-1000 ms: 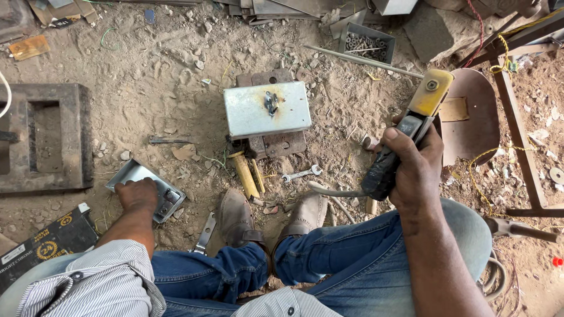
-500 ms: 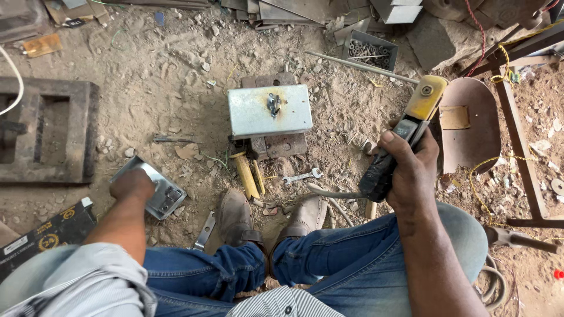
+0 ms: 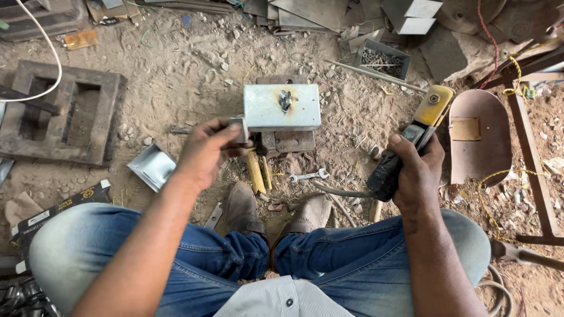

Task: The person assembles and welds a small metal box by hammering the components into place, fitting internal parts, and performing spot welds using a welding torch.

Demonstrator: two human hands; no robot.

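Metal box (image 3: 282,107) sits on the dirt floor (image 3: 176,76), propped on a rusty plate just ahead of the person's boots. Head view, only one we've got.

Left hand (image 3: 207,154), fingers pinched together on a small grey metal piece (image 3: 239,128), holding it right at the box's left edge — touching or just shy, can't tell.

Right hand (image 3: 416,170) is wrapped tight round a welding electrode holder (image 3: 411,144), black grip w/ yellow head, raised well right of the box, cable trailing down toward the boots.

Around: bent sheet offcut (image 3: 154,167) to the left, small spanner (image 3: 306,175) near the boots, brown welding shield (image 3: 480,138) lying on the right, tray of bolts (image 3: 382,60) further back, concrete block (image 3: 61,111) far left.

Risks, my read: bare fingers sit close to the joint, so heat or spatter could catch them; the pinched piece is small and could slip off line; shield's on the floor, not up, so eyes are exposed if an arc strikes.
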